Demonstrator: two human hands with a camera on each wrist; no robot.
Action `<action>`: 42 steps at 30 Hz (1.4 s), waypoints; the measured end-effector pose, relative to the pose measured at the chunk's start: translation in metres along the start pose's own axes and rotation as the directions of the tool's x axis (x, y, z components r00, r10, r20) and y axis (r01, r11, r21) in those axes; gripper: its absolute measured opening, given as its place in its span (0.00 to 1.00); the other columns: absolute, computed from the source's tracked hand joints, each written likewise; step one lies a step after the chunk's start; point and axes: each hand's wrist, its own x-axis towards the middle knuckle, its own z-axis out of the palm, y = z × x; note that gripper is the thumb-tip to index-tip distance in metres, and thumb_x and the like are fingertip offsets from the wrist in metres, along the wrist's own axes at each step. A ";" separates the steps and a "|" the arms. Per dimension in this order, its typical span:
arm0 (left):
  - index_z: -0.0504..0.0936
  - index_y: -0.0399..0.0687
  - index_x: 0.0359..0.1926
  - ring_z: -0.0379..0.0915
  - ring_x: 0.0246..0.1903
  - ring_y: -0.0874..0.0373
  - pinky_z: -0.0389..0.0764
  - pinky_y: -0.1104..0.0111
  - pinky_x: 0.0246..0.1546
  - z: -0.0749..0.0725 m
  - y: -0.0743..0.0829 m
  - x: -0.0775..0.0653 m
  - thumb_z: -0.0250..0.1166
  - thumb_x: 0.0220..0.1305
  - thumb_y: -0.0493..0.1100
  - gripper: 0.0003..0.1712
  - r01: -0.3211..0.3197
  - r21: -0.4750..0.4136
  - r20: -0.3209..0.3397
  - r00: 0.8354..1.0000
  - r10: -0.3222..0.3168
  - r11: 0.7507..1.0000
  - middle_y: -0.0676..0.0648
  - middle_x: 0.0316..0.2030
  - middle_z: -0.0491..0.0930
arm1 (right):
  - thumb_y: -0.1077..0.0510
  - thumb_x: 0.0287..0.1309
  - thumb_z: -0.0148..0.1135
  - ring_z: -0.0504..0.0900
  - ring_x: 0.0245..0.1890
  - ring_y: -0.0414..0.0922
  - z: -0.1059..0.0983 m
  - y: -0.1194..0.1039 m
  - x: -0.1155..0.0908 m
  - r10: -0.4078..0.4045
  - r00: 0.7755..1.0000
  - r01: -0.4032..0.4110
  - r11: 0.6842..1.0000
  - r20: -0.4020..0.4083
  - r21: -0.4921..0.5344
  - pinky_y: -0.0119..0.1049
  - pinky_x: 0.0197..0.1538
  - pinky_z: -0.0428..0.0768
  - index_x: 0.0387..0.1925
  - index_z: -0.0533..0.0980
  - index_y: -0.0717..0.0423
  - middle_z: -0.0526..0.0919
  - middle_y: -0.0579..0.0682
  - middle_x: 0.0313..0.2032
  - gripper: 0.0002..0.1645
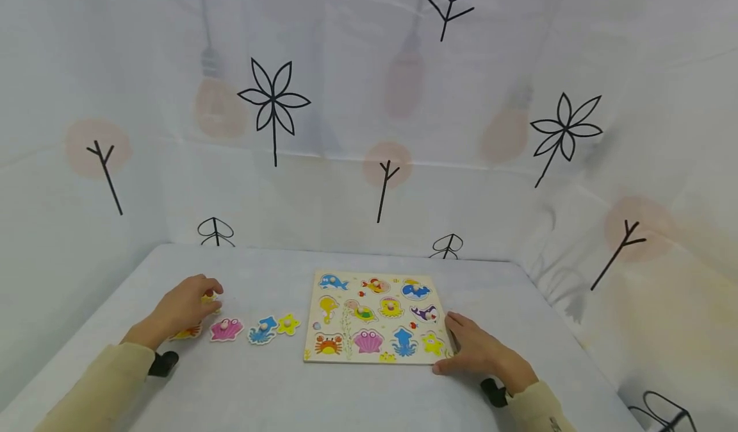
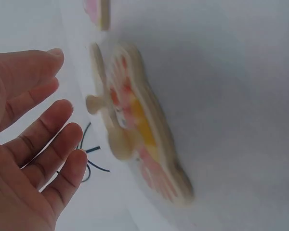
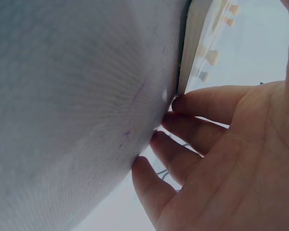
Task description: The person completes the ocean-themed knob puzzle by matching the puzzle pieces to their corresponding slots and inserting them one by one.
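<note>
My left hand (image 1: 184, 304) hovers over loose puzzle pieces at the left, its fingers loosely bent and holding nothing. Below it lies a crab piece (image 1: 187, 332), whose wooden knob (image 2: 123, 144) shows in the left wrist view. A yellow piece (image 1: 209, 298) is partly hidden behind the fingers. To their right are a pink shell piece (image 1: 226, 330), a blue squid piece (image 1: 262, 331) and a yellow star piece (image 1: 288, 324). The wooden sea-animal puzzle board (image 1: 360, 336) lies flat in the middle. Beside its right edge my right hand (image 1: 475, 348) rests with fingertips on the cloth, thumb at the front corner.
A white cloth covers the table (image 1: 369, 397). Behind it hangs a pale curtain (image 1: 340, 195) with plant and bulb drawings. A black wire-like object (image 1: 665, 413) is at the lower right. Each wrist carries a small black camera (image 1: 163, 363).
</note>
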 end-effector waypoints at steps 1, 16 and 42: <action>0.81 0.43 0.44 0.71 0.37 0.50 0.77 0.51 0.41 0.000 -0.002 0.000 0.69 0.57 0.43 0.14 0.011 -0.001 0.002 1.000 -0.011 1.000 0.46 0.37 0.76 | 0.28 0.28 0.74 0.55 0.68 0.61 0.000 0.000 0.000 -0.001 1.000 0.001 1.000 -0.001 0.000 0.60 0.65 0.56 0.70 0.58 0.62 0.55 0.61 0.70 0.72; 0.80 0.40 0.42 0.69 0.35 0.50 0.76 0.51 0.40 0.000 -0.016 -0.001 0.67 0.57 0.41 0.13 0.066 0.028 0.058 0.996 -0.068 0.997 0.45 0.35 0.75 | 0.27 0.29 0.73 0.55 0.68 0.60 -0.001 -0.001 0.001 -0.016 1.000 0.016 1.000 -0.008 -0.012 0.59 0.65 0.56 0.70 0.58 0.60 0.55 0.60 0.70 0.71; 0.79 0.42 0.38 0.68 0.29 0.54 0.75 0.63 0.29 0.000 -0.015 0.003 0.64 0.59 0.38 0.06 0.116 0.008 0.095 0.989 -0.116 0.993 0.47 0.31 0.74 | 0.27 0.30 0.73 0.55 0.69 0.59 0.002 0.003 -0.001 -0.028 0.999 0.028 1.000 -0.018 0.005 0.58 0.65 0.57 0.70 0.58 0.60 0.55 0.59 0.70 0.70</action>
